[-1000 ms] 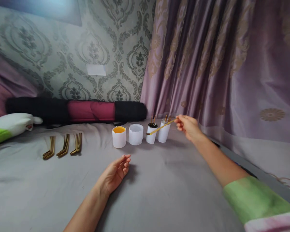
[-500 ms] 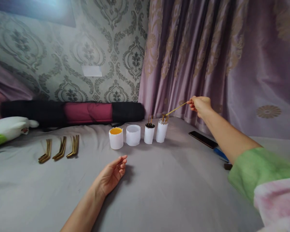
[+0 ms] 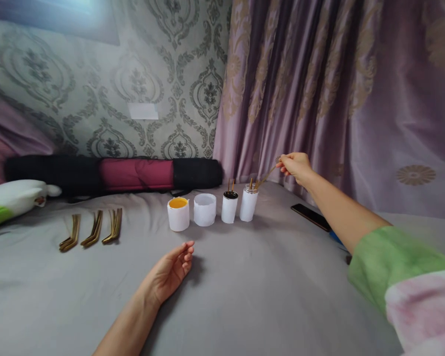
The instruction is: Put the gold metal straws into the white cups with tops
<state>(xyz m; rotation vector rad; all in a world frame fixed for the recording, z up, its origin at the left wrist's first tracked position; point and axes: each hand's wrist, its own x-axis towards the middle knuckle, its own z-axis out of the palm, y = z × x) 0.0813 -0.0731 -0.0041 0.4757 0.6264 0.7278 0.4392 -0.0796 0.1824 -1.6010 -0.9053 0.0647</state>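
In the head view my right hand (image 3: 295,165) pinches a thin gold metal straw (image 3: 267,175) by its upper end. The straw slants down to the left, its lower end at the mouth of the rightmost white-wrapped jar (image 3: 247,205), where several gold straws (image 3: 252,184) stand. My left hand (image 3: 173,269) rests palm up on the grey sheet, fingers loosely curled, holding nothing. Beyond it stand a white-wrapped tub with a yellow inside (image 3: 178,217), a whitish tub (image 3: 204,211) and a white-wrapped jar with a dark inside (image 3: 229,210) and two straws sticking up.
Three bundles of bent gold straws (image 3: 91,230) lie at the left. A white and green plush toy (image 3: 15,198) is behind them. A long black and maroon bag (image 3: 137,174) runs along the wall. A dark phone (image 3: 309,217) lies under my right forearm.
My right hand has moved left and slightly down, towards the rightmost jar. The straw is steeper, and its lower end has dropped to the jar's mouth. My left hand stays put.
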